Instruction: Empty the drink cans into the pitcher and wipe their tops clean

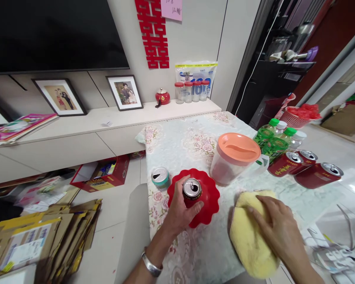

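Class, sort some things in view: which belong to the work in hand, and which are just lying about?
In hand:
- can, gripped by the left hand
- yellow cloth, right hand on it
- red dish, probably, right by the can

Lying about, it seems:
- picture frames
- jars
- cardboard

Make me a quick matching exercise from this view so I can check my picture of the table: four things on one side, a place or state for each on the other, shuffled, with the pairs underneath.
Things:
1. Teal can
2. Yellow cloth
3. Clear pitcher
4. Scalloped red dish

Places and states:
A. Topped with an orange lid
B. Partly hidden by the left hand and the dark red can it grips
C. Opened, with no hand on it
D. Under the right hand

Pairs: 1-C, 2-D, 3-A, 4-B
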Demonstrator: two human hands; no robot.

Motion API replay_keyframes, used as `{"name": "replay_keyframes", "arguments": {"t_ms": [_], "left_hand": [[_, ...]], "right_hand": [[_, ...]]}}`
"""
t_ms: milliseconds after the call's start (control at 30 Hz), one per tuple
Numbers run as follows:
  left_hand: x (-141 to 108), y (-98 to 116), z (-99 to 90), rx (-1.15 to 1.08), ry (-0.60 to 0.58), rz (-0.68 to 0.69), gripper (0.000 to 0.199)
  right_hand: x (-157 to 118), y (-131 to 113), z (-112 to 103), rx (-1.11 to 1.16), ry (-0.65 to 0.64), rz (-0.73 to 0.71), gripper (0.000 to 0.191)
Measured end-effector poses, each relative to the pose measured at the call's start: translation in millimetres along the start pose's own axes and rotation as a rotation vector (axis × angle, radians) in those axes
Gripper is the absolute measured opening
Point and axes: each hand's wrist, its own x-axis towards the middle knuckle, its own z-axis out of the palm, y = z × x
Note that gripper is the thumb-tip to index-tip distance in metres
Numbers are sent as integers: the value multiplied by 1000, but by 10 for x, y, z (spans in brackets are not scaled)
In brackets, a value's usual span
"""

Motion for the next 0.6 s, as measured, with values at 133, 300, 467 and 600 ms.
{"name": "replay_keyframes", "arguments": {"t_ms": [133,300,467,600], "left_hand": [[-35,97,-29,35,20,21,68],[-59,155,-47,65,15,35,57],[-68,160,-16,73,40,50,55],[-58,141,15,56,74,67,55]], "right_hand": [[-205,0,148,-110,-57,-66,45],[-170,-269,-31,109,-95,-337,24],[-11,-843,-270,294,-119,-488,31],[180,-1221,-298,237,2,-499,27]]}}
